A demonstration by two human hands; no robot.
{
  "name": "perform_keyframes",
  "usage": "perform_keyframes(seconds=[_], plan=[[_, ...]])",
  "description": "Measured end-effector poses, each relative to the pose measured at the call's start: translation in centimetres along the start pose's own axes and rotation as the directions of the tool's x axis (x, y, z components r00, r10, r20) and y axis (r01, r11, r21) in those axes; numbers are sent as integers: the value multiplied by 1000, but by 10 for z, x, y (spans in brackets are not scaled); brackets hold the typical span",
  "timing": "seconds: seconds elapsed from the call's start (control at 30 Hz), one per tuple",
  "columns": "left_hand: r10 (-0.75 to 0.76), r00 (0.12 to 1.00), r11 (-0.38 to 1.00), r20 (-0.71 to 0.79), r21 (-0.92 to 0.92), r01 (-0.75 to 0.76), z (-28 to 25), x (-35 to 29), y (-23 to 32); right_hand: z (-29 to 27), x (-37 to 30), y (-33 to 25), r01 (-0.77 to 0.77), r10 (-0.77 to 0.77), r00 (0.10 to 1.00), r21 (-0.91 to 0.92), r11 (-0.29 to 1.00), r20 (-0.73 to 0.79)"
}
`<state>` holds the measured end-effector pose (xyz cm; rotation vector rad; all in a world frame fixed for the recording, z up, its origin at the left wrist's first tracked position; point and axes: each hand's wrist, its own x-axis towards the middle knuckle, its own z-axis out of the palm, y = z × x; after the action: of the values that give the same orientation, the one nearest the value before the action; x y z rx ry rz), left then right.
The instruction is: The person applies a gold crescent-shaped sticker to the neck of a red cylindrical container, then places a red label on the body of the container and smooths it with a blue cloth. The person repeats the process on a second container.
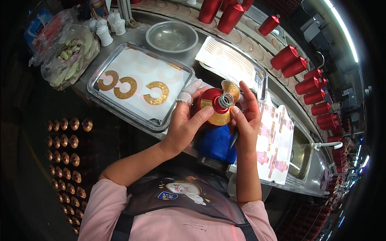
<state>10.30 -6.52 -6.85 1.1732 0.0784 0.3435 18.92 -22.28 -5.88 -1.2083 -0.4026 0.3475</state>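
A red bottle [212,100] with a grey threaded neck points its mouth up at the camera. A gold ring-shaped label [222,117] lies partly around its shoulder. My left hand [186,120] grips the bottle from the left, thumb on the label, one finger wrapped in white tape. My right hand [245,116] presses the label from the right and also holds a thin tool [234,140] against the palm. A blue cloth [216,143] sits under the bottle.
A steel tray [105,66] on the left holds three gold ring labels [157,92]. Behind are a second tray of gold strips [230,61], a steel bowl [171,36], white caps [105,35] and bagged scraps [68,56]. Red bottles [290,60] line the curved conveyor; more stand in a crate [64,156] at the left.
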Motion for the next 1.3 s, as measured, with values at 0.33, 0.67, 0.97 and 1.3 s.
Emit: perform_keyframes(seconds=[0.33,0.67,0.97,1.3], plan=[[9,999,1000,31,-29,-9,-3,0,1,0,-1,2,-33,35,999,66,997,-38],[0,1000,1000,10,7,0,1,0,-2,1,-2,10,113,-114,993,21,993,19],[11,1000,1000,0,-20,-11,5,-2,-1,0,-3,9,100,-100,995,30,995,11],[12,1000,1000,4,-25,-12,6,-4,3,2,-4,6,82,-82,996,-14,997,23]])
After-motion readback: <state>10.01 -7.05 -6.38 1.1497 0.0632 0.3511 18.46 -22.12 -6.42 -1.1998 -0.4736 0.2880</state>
